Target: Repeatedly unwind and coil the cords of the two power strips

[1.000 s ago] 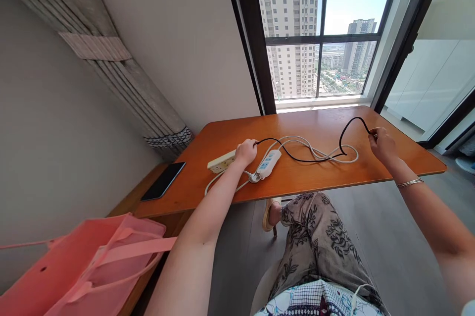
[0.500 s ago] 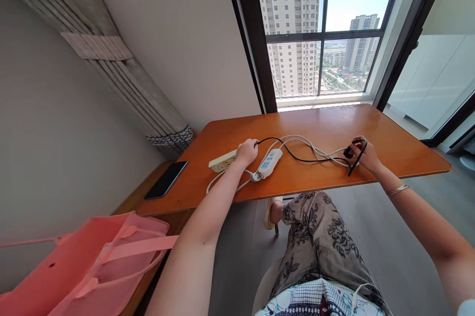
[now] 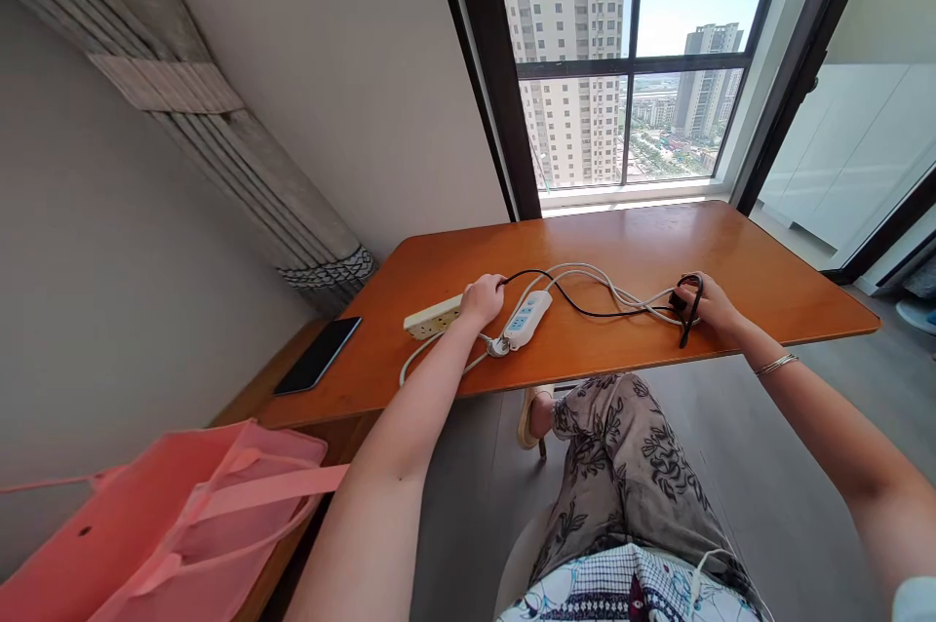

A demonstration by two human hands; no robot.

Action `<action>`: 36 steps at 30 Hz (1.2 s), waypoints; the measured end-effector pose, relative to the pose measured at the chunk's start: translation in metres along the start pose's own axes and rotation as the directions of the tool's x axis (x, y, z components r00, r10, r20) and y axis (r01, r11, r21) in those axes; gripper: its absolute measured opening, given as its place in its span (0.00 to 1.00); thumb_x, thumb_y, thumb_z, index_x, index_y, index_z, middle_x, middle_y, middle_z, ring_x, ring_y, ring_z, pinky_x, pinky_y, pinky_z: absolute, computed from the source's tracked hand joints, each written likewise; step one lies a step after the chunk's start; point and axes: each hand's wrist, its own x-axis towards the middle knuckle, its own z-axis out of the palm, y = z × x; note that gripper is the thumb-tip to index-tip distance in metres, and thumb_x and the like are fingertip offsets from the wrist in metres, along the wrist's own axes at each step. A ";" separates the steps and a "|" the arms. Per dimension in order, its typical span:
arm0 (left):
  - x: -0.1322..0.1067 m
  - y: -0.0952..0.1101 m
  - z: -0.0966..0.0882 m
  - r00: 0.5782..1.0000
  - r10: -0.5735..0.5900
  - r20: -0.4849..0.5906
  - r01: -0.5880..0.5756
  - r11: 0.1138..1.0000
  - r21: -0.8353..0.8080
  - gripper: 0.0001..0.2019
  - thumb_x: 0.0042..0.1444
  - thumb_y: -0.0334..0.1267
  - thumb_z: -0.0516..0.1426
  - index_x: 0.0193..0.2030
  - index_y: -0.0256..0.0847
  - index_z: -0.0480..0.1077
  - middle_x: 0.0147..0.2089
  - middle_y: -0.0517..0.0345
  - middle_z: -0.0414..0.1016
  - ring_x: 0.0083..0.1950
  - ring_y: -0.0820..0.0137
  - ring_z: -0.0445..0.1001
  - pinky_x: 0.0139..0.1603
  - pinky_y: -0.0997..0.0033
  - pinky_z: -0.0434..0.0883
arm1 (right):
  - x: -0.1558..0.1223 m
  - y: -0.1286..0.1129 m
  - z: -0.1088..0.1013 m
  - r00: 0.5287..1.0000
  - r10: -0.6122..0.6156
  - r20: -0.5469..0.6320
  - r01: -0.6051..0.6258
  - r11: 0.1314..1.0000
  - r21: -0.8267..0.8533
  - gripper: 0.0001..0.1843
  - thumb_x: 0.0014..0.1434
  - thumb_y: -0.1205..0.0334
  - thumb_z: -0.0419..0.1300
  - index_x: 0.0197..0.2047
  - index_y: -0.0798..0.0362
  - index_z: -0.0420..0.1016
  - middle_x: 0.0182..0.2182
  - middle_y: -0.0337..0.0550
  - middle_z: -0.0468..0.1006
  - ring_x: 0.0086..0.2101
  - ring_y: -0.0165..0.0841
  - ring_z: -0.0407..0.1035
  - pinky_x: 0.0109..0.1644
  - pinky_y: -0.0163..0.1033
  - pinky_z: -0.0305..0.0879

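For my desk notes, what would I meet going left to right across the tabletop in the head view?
Flat black rectangular device, cream plastic power strip, left hand, blue-socketed white plastic power strip, right hand.

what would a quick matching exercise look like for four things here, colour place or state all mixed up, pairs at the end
Column one
1. black cord
2. bag
3. white power strip
4. flat dark-screened device

Column two
A. pink
B. lying at the table's left end
C. runs from the left hand to the right hand
D. has blue sockets

Pairs: 1-C, 2-A, 3-D, 4-B
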 end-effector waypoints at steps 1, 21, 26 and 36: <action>0.000 0.000 0.000 1.000 0.001 0.003 -0.001 1.000 0.001 0.20 0.66 0.35 0.46 0.57 0.39 0.74 0.58 0.46 0.77 0.58 0.58 0.75 0.60 0.60 0.69 | 0.001 0.000 0.002 0.997 0.062 0.036 -0.063 0.998 0.022 0.18 0.57 0.47 0.63 0.44 0.51 0.71 0.40 0.48 0.80 0.40 0.40 0.75 0.44 0.44 0.74; -0.004 -0.005 0.000 1.000 0.008 0.011 -0.008 1.000 -0.004 0.19 0.65 0.35 0.47 0.56 0.40 0.75 0.58 0.48 0.77 0.58 0.59 0.75 0.60 0.61 0.69 | 0.045 -0.046 -0.034 0.808 0.519 0.279 -0.568 0.812 0.134 0.04 0.54 0.72 0.65 0.36 0.58 0.77 0.21 0.44 0.76 0.22 0.32 0.74 0.28 0.33 0.74; -0.003 -0.005 0.000 1.000 0.003 0.015 -0.003 1.000 -0.005 0.19 0.65 0.35 0.47 0.56 0.40 0.75 0.57 0.48 0.77 0.59 0.59 0.74 0.60 0.61 0.69 | 0.038 -0.054 -0.046 0.691 0.562 0.455 -0.719 0.598 0.354 0.12 0.62 0.70 0.50 0.39 0.60 0.76 0.31 0.55 0.82 0.32 0.38 0.80 0.33 0.34 0.78; -0.004 -0.005 -0.002 1.000 -0.008 0.018 0.008 1.000 0.011 0.20 0.65 0.36 0.47 0.56 0.42 0.75 0.57 0.49 0.77 0.59 0.59 0.74 0.60 0.60 0.69 | 0.047 -0.017 -0.034 0.866 0.499 0.030 -0.464 0.780 0.420 0.12 0.65 0.52 0.56 0.38 0.52 0.71 0.32 0.47 0.79 0.37 0.37 0.77 0.44 0.41 0.77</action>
